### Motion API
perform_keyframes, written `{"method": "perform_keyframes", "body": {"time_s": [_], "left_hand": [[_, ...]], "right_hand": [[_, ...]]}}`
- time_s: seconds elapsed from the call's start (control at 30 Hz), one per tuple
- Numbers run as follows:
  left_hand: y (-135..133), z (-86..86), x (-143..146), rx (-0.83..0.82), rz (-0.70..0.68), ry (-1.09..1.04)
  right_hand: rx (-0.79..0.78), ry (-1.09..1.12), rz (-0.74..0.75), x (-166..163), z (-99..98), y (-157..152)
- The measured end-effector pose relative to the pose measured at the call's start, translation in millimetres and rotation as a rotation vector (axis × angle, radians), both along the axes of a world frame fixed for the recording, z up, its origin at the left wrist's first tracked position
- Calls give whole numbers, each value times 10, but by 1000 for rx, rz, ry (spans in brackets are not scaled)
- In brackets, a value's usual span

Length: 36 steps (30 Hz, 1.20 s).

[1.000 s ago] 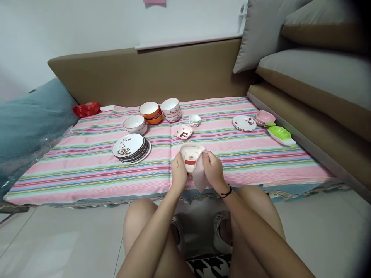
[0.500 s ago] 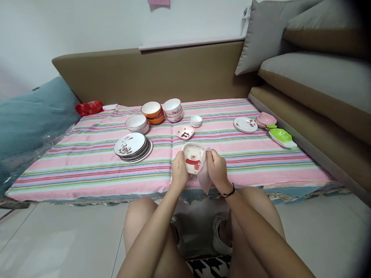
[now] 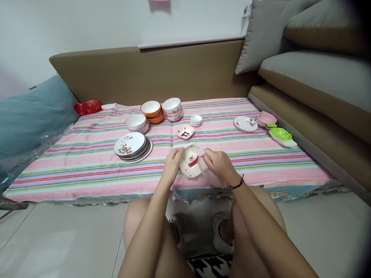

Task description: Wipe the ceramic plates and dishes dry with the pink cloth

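Observation:
Between my hands is a small square white dish (image 3: 190, 161) with a bear face and red scarf on it, raised above the striped cloth and tilted. My left hand (image 3: 173, 164) grips its left rim, thumb on the edge. My right hand (image 3: 218, 164) is closed on a thin pale pink cloth (image 3: 213, 178), which it presses to the dish's right rim. Just beyond lies a similar small patterned dish (image 3: 185, 132), and behind it a stack of little white bowls (image 3: 196, 120).
On the striped cloth (image 3: 87, 166) stand a plate stack (image 3: 130, 144), white bowls (image 3: 136, 122), orange bowls (image 3: 151, 109) and more white bowls (image 3: 172, 105). To the right are flowered plates (image 3: 245, 123), pink bowls (image 3: 266, 118) and a green dish (image 3: 281, 136). Cushions (image 3: 315, 77) rise at right.
The dish has turned and tilted between my hands. My left hand has moved slightly left and up, my right hand slightly right, and the pink cloth has swung rightward.

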<state>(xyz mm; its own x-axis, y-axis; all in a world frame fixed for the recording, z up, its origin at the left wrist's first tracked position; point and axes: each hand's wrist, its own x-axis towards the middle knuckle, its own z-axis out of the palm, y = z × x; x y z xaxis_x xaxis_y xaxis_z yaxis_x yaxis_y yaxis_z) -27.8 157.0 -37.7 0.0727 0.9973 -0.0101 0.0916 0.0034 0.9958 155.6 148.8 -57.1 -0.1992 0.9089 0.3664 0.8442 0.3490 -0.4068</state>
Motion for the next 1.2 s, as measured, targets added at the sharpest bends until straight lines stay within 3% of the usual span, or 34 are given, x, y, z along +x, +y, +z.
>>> {"method": "perform_keyframes", "body": {"time_s": [0.17, 0.33, 0.47, 0.63, 0.9, 1.1, 1.2], "left_hand": [[-35, 97, -201, -64, -259, 204], [-70, 110, -263, -95, -374, 319], [-83, 16, -156, -68, -249, 282], [-110, -88, -16, -174, -114, 127], [-96, -177, 51, 45, 202, 92], [-66, -248, 131, -21, 353, -73], [-55, -227, 138, -101, 339, -117]], "right_hand": [[71, -159, 174, 40, -4, -22], [135, -209, 265, -8, 6, -42], [49, 18, 147, -47, 17, -44], [-29, 350, -22, -113, -9, -39], [-22, 335, -200, -343, -101, -112], [2, 302, -281, -453, -107, -176], [0, 263, -283, -426, -100, -159]]}}
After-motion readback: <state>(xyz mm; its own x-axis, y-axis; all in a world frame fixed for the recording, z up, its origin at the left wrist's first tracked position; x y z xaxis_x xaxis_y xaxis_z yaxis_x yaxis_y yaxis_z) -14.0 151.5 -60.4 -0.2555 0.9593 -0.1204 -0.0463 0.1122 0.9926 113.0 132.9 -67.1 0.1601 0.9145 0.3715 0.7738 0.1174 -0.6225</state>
